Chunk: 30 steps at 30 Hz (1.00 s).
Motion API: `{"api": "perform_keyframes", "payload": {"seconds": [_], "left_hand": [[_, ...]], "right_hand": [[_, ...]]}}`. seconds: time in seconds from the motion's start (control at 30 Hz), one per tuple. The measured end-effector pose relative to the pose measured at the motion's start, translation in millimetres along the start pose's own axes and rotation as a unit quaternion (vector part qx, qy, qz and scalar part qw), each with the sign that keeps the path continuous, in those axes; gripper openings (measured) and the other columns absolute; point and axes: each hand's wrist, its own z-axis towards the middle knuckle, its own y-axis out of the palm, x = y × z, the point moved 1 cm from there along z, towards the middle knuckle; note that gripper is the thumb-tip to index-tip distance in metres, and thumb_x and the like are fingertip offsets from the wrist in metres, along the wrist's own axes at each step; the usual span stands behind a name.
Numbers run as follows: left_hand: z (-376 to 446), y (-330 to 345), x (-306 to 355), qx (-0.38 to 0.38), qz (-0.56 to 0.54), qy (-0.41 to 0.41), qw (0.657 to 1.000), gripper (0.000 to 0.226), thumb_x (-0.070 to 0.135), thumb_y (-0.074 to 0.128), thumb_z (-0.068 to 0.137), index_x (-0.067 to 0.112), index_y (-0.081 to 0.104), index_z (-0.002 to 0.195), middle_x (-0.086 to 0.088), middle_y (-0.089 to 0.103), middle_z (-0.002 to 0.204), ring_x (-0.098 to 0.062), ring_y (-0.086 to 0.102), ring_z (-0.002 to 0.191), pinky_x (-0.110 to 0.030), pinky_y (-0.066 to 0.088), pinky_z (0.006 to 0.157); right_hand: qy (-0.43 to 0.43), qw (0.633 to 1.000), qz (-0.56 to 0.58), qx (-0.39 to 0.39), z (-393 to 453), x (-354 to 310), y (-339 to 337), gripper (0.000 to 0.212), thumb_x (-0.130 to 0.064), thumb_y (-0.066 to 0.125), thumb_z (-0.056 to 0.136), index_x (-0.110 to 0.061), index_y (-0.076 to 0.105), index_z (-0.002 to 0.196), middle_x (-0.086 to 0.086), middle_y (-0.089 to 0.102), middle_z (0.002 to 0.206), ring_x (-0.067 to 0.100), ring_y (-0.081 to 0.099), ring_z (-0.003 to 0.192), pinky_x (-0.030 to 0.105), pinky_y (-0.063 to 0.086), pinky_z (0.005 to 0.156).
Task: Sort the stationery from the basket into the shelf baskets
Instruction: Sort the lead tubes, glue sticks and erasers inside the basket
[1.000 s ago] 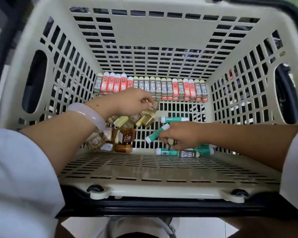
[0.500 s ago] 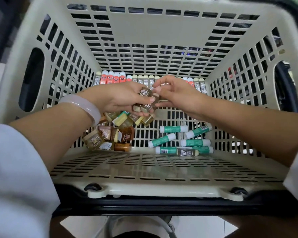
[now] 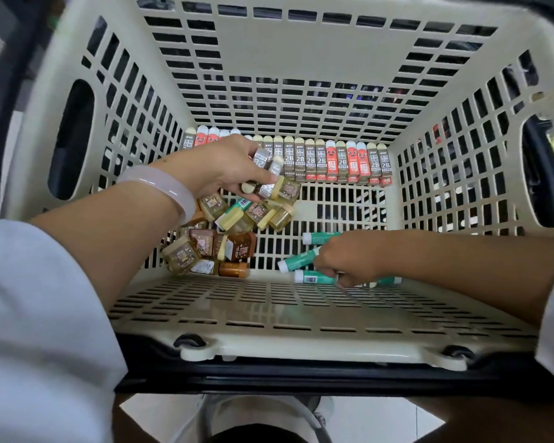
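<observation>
Nearest, your right hand (image 3: 349,259) curls over the green tubes (image 3: 314,278) on the basket (image 3: 269,314) floor, gathering one kind; its fingertips are hidden. Further, your left hand (image 3: 224,167) grips several small grey 2B packs (image 3: 266,164) above the jar pile (image 3: 224,241). Farthest, boxed refills (image 3: 343,161) line the back wall; the shelf baskets are out of view.

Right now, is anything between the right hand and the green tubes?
Nothing visible: the right hand already rests on the green-and-white tubes on the floor of the beige slotted basket.
</observation>
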Motion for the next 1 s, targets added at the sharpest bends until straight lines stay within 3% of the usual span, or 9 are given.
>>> {"api": "perform_keyframes", "payload": {"seconds": [0.2, 0.27, 0.33, 0.43, 0.6, 0.7, 0.77, 0.9, 1.0], "left_hand": [[-4.0, -0.9, 0.8, 0.018, 0.037, 0.008, 0.999, 0.067, 0.006, 0.067, 0.081, 0.004, 0.034, 0.140, -0.008, 0.053, 0.116, -0.016, 0.064, 0.080, -0.020, 0.057, 0.055], [-4.7, -2.6, 0.5, 0.027, 0.077, 0.014, 0.997, 0.052, 0.007, 0.067, 0.082, 0.006, 0.045, 0.129, -0.009, 0.056, 0.115, -0.014, 0.062, 0.073, -0.015, 0.052, 0.046], [-7.1, -6.6, 0.2, 0.041, 0.141, 0.009, 0.989, 0.027, 0.010, 0.066, 0.083, 0.010, 0.052, 0.106, -0.007, 0.059, 0.090, -0.012, 0.058, 0.062, -0.015, 0.048, 0.040], [-8.5, -14.3, -2.1, 0.058, 0.253, -0.020, 0.966, 0.022, 0.017, 0.066, 0.084, 0.003, 0.053, 0.094, -0.005, 0.053, 0.077, -0.015, 0.052, 0.062, -0.025, 0.043, 0.049], [-8.3, -26.0, -3.6, 0.097, 0.238, -0.057, 0.965, 0.038, 0.015, 0.066, 0.084, -0.002, 0.052, 0.114, -0.012, 0.060, 0.098, -0.021, 0.057, 0.074, -0.028, 0.050, 0.062], [-6.8, -28.1, -2.7, 0.102, 0.182, -0.066, 0.976, 0.026, 0.010, 0.066, 0.083, 0.000, 0.057, 0.105, -0.012, 0.061, 0.092, -0.020, 0.058, 0.069, -0.020, 0.051, 0.044], [-6.1, -27.7, -2.8, 0.108, 0.164, -0.068, 0.978, 0.024, 0.011, 0.066, 0.083, 0.001, 0.057, 0.102, -0.010, 0.060, 0.087, -0.017, 0.057, 0.066, -0.020, 0.047, 0.040], [-3.6, -29.1, -2.8, 0.131, 0.115, -0.053, 0.983, 0.027, 0.009, 0.068, 0.081, -0.001, 0.059, 0.105, -0.018, 0.063, 0.103, -0.030, 0.064, 0.092, -0.042, 0.055, 0.080], [-3.2, -28.0, -2.8, 0.130, 0.116, -0.052, 0.983, 0.026, 0.009, 0.068, 0.082, -0.001, 0.060, 0.104, -0.018, 0.063, 0.104, -0.030, 0.064, 0.092, -0.042, 0.055, 0.082]], "right_hand": [[0.012, 0.996, 0.074, -0.052, 0.0, 8.3, 2.7, 0.008, -0.013, 0.055, 0.087, -0.018, 0.049, 0.090, -0.009, 0.038, 0.072, 0.013, 0.044, 0.072, 0.024, 0.034, 0.062], [0.008, 0.989, 0.150, 0.005, -2.3, 14.5, -11.0, 0.015, -0.015, 0.052, 0.091, -0.013, 0.057, 0.105, -0.013, 0.048, 0.079, -0.001, 0.048, 0.069, 0.011, 0.034, 0.062], [0.010, 0.960, 0.253, 0.116, -4.7, 22.0, -36.4, 0.021, -0.018, 0.049, 0.094, -0.010, 0.061, 0.110, -0.014, 0.054, 0.084, -0.016, 0.050, 0.060, 0.002, 0.037, 0.057], [0.077, 0.850, 0.437, 0.283, 1.0, 34.0, -70.9, 0.015, -0.021, 0.053, 0.092, -0.011, 0.064, 0.093, -0.008, 0.057, 0.075, -0.007, 0.050, 0.051, 0.008, 0.039, 0.046], [0.166, 0.655, 0.608, 0.417, 45.3, 31.6, -93.1, 0.012, -0.013, 0.057, 0.089, -0.010, 0.047, 0.084, 0.011, 0.058, 0.081, 0.018, 0.056, 0.065, 0.035, 0.053, 0.072], [0.213, 0.573, 0.656, 0.442, 73.0, 26.2, -100.0, 0.016, -0.010, 0.059, 0.087, -0.010, 0.046, 0.077, 0.017, 0.060, 0.085, 0.027, 0.062, 0.077, 0.043, 0.054, 0.082], [0.241, 0.564, 0.645, 0.455, 87.0, 22.2, -104.1, 0.017, -0.010, 0.058, 0.088, -0.011, 0.051, 0.073, 0.012, 0.062, 0.083, 0.028, 0.064, 0.085, 0.043, 0.054, 0.082], [0.262, 0.600, 0.589, 0.474, 99.5, 15.9, -104.5, 0.005, -0.015, 0.058, 0.088, -0.015, 0.059, 0.083, 0.001, 0.061, 0.085, 0.016, 0.057, 0.078, 0.029, 0.050, 0.072], [0.272, 0.600, 0.586, 0.472, 103.4, 16.2, -103.8, 0.007, -0.015, 0.058, 0.088, -0.019, 0.053, 0.089, 0.001, 0.058, 0.085, 0.014, 0.054, 0.071, 0.023, 0.044, 0.055]]}}
